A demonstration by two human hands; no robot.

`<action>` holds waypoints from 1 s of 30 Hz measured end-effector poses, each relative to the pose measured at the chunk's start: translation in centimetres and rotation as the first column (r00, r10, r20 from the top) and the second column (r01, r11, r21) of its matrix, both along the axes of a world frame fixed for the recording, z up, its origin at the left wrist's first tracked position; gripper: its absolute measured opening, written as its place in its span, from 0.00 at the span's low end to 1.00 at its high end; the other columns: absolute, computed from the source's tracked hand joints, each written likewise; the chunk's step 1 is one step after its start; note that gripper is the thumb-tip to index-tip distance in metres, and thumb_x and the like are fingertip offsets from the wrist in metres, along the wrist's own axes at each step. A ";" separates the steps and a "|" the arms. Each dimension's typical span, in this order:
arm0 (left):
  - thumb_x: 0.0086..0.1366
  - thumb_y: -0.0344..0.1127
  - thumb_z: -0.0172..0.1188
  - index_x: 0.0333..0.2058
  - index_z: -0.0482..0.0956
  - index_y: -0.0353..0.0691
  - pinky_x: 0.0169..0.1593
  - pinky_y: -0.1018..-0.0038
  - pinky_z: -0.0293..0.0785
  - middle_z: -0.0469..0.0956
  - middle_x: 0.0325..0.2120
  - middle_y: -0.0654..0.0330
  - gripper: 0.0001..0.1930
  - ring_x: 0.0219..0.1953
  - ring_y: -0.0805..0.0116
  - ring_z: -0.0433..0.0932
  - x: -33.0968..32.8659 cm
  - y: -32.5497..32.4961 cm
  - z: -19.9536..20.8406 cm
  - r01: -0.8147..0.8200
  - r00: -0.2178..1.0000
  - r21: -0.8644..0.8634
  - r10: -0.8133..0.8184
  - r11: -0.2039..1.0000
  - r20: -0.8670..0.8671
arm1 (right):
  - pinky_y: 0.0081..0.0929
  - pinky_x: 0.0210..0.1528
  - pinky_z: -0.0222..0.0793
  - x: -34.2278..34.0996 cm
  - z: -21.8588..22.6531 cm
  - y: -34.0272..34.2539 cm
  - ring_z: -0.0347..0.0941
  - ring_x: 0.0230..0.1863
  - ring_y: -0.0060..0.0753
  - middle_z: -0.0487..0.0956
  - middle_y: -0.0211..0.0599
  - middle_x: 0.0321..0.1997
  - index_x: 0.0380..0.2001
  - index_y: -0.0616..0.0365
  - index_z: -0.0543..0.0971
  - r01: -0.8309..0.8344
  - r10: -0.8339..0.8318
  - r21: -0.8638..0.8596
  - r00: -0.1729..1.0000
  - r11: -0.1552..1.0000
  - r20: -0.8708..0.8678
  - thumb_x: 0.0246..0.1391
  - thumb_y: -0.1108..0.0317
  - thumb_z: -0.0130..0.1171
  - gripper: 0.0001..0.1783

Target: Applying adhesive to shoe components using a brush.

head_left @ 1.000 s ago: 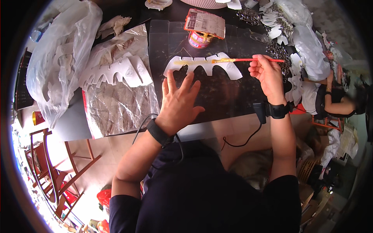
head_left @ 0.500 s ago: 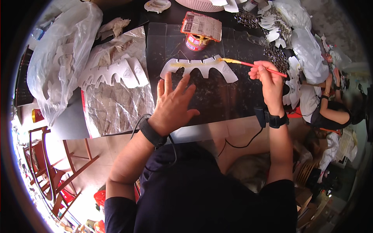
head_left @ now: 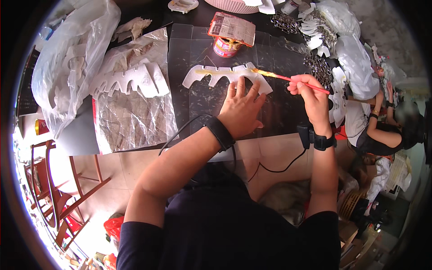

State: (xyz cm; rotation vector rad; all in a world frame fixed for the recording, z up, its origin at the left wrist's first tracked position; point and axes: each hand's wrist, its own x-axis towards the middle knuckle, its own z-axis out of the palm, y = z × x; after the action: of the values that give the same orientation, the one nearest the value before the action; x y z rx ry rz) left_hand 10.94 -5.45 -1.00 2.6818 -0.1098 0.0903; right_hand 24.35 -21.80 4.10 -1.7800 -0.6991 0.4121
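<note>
Paper strip, white, arched, scalloped below & notched above, lies flat on dark tabletop; yellow smear along its upper band. L hand, bare, palm down, fingers spread fairly wide, fingertips at strip's lower edge, R half; can't tell if pressing. Thin red-handled paintbrush slants up-left, yellow-coated bristles at strip's upper R part. R hand pinches handle betw thumb & fingers, off to R of strip.

Containers, L to R: big translucent plastic bag, pale shapes showing thru. Small round red-&-white can just beyond strip, yellow-brown goo at rim; flat greyish printed card w/ orange-red edge on top, hiding most of opening. Pink woven basket, cut off by top edge, white bits at its R side. White plastic bag far R, contents unclear.

Around, L to R: brown wooden chair on floor; crinkled clear plastic sheet under overlapping white scalloped pieces; dark metal chain heaped beyond R hand; co-worker's arm at R. L hand covers bit of strip's lower edge.
</note>
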 end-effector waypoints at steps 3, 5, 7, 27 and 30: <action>0.47 0.51 0.66 0.55 0.65 0.44 0.62 0.48 0.49 0.54 0.61 0.52 0.38 0.62 0.37 0.49 0.1 -0.1 -0.2 0.004 1.000 0.009 -0.004 1.000 0.003 | 0.20 0.39 0.71 0.4 0.5 -0.2 0.75 0.35 0.23 0.78 0.36 0.34 0.38 0.66 0.74 -0.026 0.026 0.011 0.999 1.000 0.048 0.59 0.73 0.47 0.09; 0.46 0.52 0.67 0.55 0.65 0.44 0.62 0.48 0.49 0.55 0.60 0.53 0.38 0.62 0.37 0.49 0.1 -0.1 -0.2 0.006 1.000 0.018 -0.006 1.000 0.007 | 0.20 0.40 0.71 0.5 1.0 0.0 0.75 0.36 0.23 0.77 0.35 0.36 0.38 0.66 0.74 -0.047 0.044 0.057 0.998 0.997 0.053 0.59 0.73 0.46 0.09; 0.46 0.52 0.67 0.55 0.65 0.44 0.62 0.48 0.49 0.55 0.60 0.53 0.38 0.62 0.37 0.50 0.0 -0.1 -0.2 0.004 1.000 0.026 -0.004 1.000 0.005 | 0.20 0.40 0.71 0.3 0.7 0.5 0.75 0.36 0.23 0.77 0.35 0.36 0.38 0.66 0.74 -0.079 0.075 0.060 0.996 0.995 0.052 0.59 0.74 0.47 0.09; 0.43 0.54 0.68 0.55 0.66 0.43 0.61 0.51 0.49 0.58 0.58 0.53 0.41 0.62 0.43 0.51 0.1 0.0 -0.4 -0.009 0.999 0.028 0.007 1.000 0.040 | 0.23 0.41 0.70 0.2 0.9 -0.8 0.75 0.36 0.28 0.78 0.40 0.35 0.40 0.66 0.74 0.022 -0.005 0.216 0.997 0.976 -0.079 0.59 0.73 0.46 0.10; 0.41 0.55 0.68 0.54 0.67 0.41 0.61 0.51 0.49 0.58 0.57 0.51 0.42 0.61 0.45 0.52 0.0 -0.4 -0.2 0.006 1.000 0.019 -0.006 1.000 0.005 | 0.28 0.41 0.71 0.1 0.1 -1.6 0.76 0.36 0.33 0.78 0.41 0.35 0.42 0.64 0.73 0.115 -0.033 0.335 0.970 0.935 -0.240 0.59 0.71 0.45 0.12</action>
State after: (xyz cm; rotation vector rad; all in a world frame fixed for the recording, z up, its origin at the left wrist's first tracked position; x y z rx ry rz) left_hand 10.96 -5.80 -1.25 2.7002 -0.1211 0.0953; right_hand 24.44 -23.36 4.22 -1.3927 -0.5017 0.4086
